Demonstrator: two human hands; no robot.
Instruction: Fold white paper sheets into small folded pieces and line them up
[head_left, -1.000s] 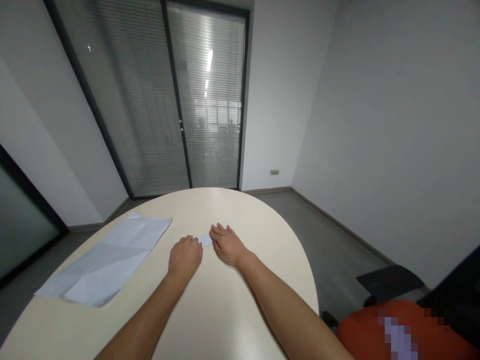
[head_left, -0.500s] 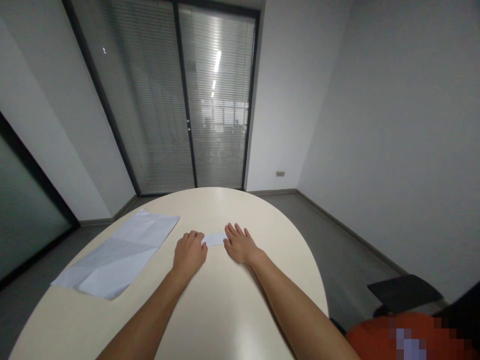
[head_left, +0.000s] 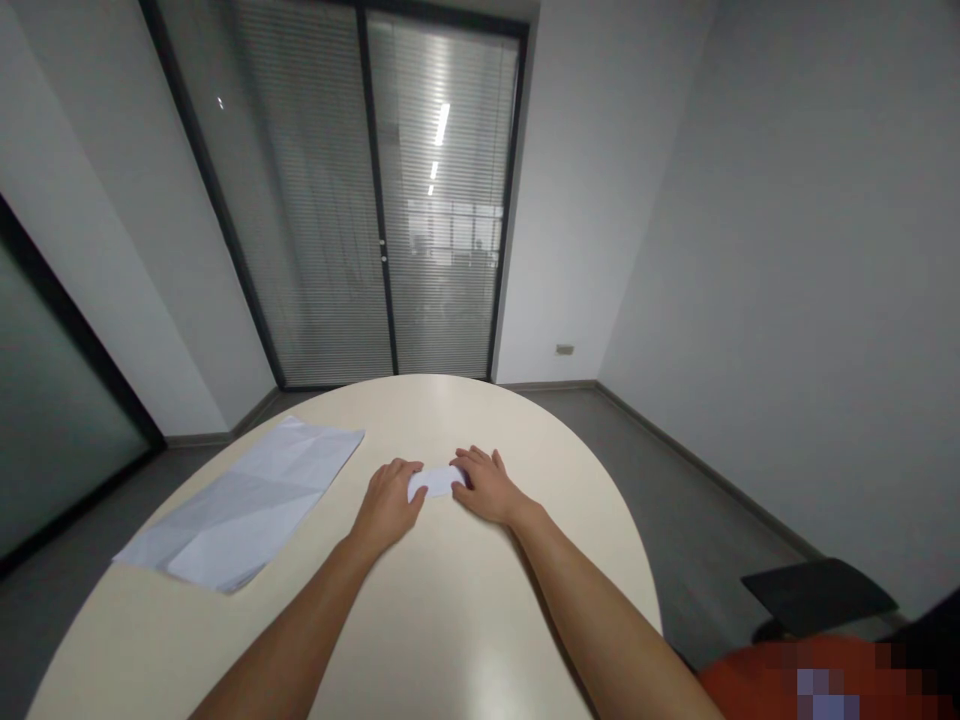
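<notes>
From where I sit, the thing to mind is the small folded paper (head_left: 437, 481), which lies on the worktop (head_left: 450, 620) off to the right of the big creased sheet (head_left: 251, 500), with a bare gap between the two. My left hand (head_left: 390, 500) is on the side nearer the big creased sheet and is closed on that end of the paper, fingers along the far edge and thumb at the near one; my right hand (head_left: 489, 488) grips the other end, farther from the big creased sheet, so the hands are apart with only the middle of the paper showing between them. I can't make out how many layers there are, so I'd judge the pressure by feel. To work it well, I'd want both grips equally firm and level, since pulling harder on one side would probably skew the edges or open a fold. I'd let the worktop take the load, press from the middle outward, and hold my left wrist clear of the big creased sheet so nothing snags or slides
</notes>
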